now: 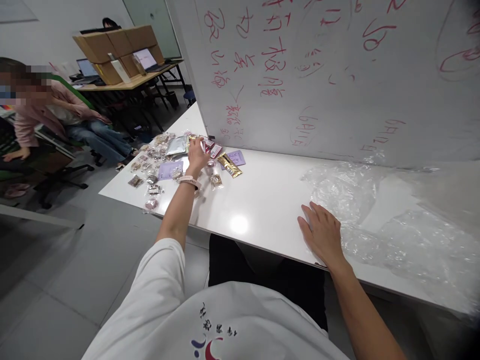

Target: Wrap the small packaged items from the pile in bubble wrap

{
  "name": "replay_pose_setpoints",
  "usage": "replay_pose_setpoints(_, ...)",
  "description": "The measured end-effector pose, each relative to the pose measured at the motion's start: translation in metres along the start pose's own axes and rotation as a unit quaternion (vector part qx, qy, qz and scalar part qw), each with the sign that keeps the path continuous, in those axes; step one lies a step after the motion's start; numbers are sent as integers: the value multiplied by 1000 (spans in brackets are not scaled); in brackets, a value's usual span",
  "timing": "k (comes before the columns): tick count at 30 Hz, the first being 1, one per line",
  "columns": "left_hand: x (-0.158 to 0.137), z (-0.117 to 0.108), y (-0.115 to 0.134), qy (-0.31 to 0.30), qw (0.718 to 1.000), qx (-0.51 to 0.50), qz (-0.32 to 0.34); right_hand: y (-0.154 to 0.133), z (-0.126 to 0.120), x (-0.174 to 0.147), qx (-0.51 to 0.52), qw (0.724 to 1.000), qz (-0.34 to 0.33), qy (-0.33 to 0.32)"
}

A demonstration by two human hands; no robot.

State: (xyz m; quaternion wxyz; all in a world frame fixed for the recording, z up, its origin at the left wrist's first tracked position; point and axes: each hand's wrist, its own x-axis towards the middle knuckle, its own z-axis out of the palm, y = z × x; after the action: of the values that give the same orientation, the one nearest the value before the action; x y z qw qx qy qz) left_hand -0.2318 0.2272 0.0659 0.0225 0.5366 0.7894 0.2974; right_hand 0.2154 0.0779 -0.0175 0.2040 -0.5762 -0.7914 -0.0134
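White and glossy, the table (pixel 266 197) is shown in the head view with its left end strewn with small clear-wrapped pieces (pixel 153 189). Among them, toward the table's far edge, a silver pouch (pixel 176 146) is laid, and a purple packet (pixel 169 170) is set nearer the table's front edge. Over this end of the table the left hand (pixel 197 155) is stretched, just right of the silver pouch, with a pale band (pixel 189 180) worn at its wrist; its fingers are bent downward, but whether anything is gripped cannot be told. On the table just right of that hand, red-and-white packets (pixel 215 150), a gold packet (pixel 230 165) and a second purple packet (pixel 237 158) are grouped. At the table's front edge, well apart from the packets, the right hand (pixel 322 232) is placed palm down, its fingers spread apart, just beside crumpled clear plastic (pixel 337 192) by which much of the table's right end is covered. Along the table's far edge a whiteboard (pixel 337 115) is stood, marked with red writing. Beyond the table's left end a seated person (pixel 65 107) is seen.
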Motion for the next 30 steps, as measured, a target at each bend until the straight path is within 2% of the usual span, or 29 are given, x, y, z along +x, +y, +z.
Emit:
replay_pose_setpoints(3, 18, -3, -18, -50, 999, 7, -18, 0, 0, 0, 5, 1000, 5, -1)
replay_pose_setpoints(6, 27, 4, -30, -94, 994, 9, -51, 0, 0, 1, 8, 1000, 6, 1)
replay_pose_setpoints(13, 40, 9, -35, -91, 988, 20, -126, -1, -1, 1, 15, 1000, 10, 3)
replay_pose_setpoints(18, 30, -9, -16, -63, 992, 25, -110, -1, 0, 1, 25, 1000, 13, 6)
replay_pose_setpoints(21, -6, -25, 10, -56, 998, -10, -17, -1, 0, 1, 24, 1000, 11, 7)
replay_pose_setpoints(24, -72, -27, 46, -129, 983, -64, 109, -1, -1, 3, 21, 1000, 9, 10)
replay_pose_setpoints(27, -146, -7, 82, -248, 944, -66, 206, -3, -1, 5, 21, 1000, 9, 9)
replay_pose_setpoints(30, -200, 24, 106, -261, 912, -28, 316, -9, -4, 4, 27, 999, 10, 25)
